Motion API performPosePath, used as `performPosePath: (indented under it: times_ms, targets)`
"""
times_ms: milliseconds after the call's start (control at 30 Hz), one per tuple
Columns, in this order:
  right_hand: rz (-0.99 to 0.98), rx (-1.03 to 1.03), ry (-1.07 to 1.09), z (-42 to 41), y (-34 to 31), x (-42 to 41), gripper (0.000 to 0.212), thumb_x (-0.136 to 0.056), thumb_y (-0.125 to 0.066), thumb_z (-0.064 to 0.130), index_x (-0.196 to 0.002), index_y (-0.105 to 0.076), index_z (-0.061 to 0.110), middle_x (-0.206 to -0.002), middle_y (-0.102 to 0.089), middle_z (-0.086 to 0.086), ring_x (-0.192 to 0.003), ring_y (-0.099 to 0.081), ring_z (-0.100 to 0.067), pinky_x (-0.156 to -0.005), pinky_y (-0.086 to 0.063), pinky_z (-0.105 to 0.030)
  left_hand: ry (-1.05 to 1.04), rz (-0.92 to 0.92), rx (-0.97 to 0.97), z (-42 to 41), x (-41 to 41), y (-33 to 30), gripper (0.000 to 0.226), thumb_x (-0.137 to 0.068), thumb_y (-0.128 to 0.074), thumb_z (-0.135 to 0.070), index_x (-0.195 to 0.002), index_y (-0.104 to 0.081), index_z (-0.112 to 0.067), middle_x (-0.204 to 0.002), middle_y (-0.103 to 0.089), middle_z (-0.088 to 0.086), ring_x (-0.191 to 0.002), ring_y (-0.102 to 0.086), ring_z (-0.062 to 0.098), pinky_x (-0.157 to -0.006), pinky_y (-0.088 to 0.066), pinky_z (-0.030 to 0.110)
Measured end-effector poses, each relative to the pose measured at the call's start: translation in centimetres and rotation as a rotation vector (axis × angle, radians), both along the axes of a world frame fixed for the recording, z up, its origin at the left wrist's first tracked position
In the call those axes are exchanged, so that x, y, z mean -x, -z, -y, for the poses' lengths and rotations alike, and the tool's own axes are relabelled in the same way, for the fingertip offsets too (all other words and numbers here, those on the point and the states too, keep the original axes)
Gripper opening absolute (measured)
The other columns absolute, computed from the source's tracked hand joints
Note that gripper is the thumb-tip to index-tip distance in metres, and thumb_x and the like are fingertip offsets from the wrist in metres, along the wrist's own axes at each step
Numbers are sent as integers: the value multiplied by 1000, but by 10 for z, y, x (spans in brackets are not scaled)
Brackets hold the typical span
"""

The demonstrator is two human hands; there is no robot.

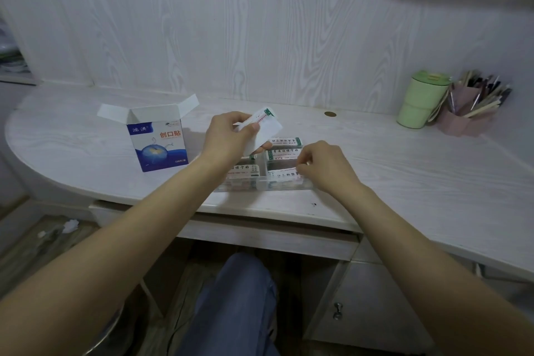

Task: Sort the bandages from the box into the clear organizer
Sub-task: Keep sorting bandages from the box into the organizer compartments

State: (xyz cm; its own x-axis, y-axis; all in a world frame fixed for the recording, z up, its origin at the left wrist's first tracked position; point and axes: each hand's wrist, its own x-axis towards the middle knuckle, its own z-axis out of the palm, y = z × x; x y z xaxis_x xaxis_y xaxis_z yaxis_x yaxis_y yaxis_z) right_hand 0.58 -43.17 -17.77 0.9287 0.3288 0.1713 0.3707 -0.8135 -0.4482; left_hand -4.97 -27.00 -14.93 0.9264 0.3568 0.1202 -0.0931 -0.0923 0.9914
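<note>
White woodgrain surface fills mid-frame. Blue-and-white box stands open, centre left. Clear organizer sits centre, bandages lying in its compartments. Left hand holds a small stack of bandage strips above it, fingers curled round them. Right hand pinches one bandage at the organizer's right compartment.

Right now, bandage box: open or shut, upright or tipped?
Open and upright. The bandage box stands on its base on the desk with its top flaps spread outward. Whether any bandages are left inside, cannot tell.
</note>
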Motion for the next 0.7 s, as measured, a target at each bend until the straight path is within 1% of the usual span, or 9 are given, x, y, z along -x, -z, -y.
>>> performPosePath:
  times_ms: [100,167,233,300,333,367,433,567,700]
  targets:
    - [68,55,20,-1,2,1,16,-83,-58,7,-85,-73,13,-88,-66,-2,-88,-60,-20,-69,-51,-32,22,13,3,2,2,-1,9,-95,-52,-3,-95,-59,-9,-107,-60,15,-61,-71,17,-58,-58,23]
    - [112,-25,28,-2,-2,3,20,-87,-56,7,-90,-74,15,-96,-67,-1,-86,-59,-16,-69,-49,-29,42,18,14,3,4,-2,10,-95,-53,-3,-95,-59,-10,-106,-61,14,-60,-70,14,-55,-56,20]
    - [23,-360,31,-5,-12,7,22,-90,-53,6,-92,-73,16,-93,-66,4,-76,-56,-6,-67,-43,-21,52,5,21,4,5,-2,10,-95,-54,-5,-95,-60,-13,-101,-61,10,-59,-70,12,-55,-56,19]
    - [-186,-769,26,-8,-25,12,15,-91,-56,13,-91,-71,14,-86,-67,1,-68,-56,-6,-64,-42,-21,62,0,35,6,5,-2,11,-94,-56,-6,-91,-61,-16,-102,-63,10,-61,-70,12,-55,-56,20]
    - [-262,-868,14,-10,-30,15,13,-91,-59,18,-91,-71,12,-82,-67,0,-63,-56,-7,-59,-42,-22,60,4,24,6,4,-2,10,-93,-57,-7,-91,-61,-16,-99,-64,9,-60,-70,11,-53,-55,19]
    - [-295,-889,-2,-12,-33,17,12,-90,-63,20,-89,-71,11,-78,-67,-1,-59,-57,-7,-55,-42,-21,53,7,-4,6,4,-2,8,-92,-59,-8,-92,-62,-16,-96,-64,7,-61,-69,10,-53,-55,20]
    - [-296,-868,-13,-16,-35,20,3,-85,-69,13,-82,-69,13,-73,-68,-2,-55,-56,-6,-49,-41,-19,54,11,-46,5,1,-2,7,-89,-64,-12,-94,-64,-17,-92,-66,6,-70,-66,14,-60,-57,25]
    - [-297,-946,40,-17,-34,18,15,-82,-71,4,-73,-67,15,-67,-65,-3,-53,-54,-9,-48,-40,-20,70,3,-14,3,0,-2,5,-90,-63,-15,-91,-65,-19,-87,-67,6,-75,-65,16,-68,-57,32]
    - [-342,-1077,51,-13,-33,16,15,-82,-69,-2,-77,-65,11,-64,-62,-5,-52,-57,-10,-53,-50,-18,38,4,22,0,-1,-1,6,-93,-59,-13,-92,-64,-15,-87,-67,6,-73,-65,16,-55,-56,22]
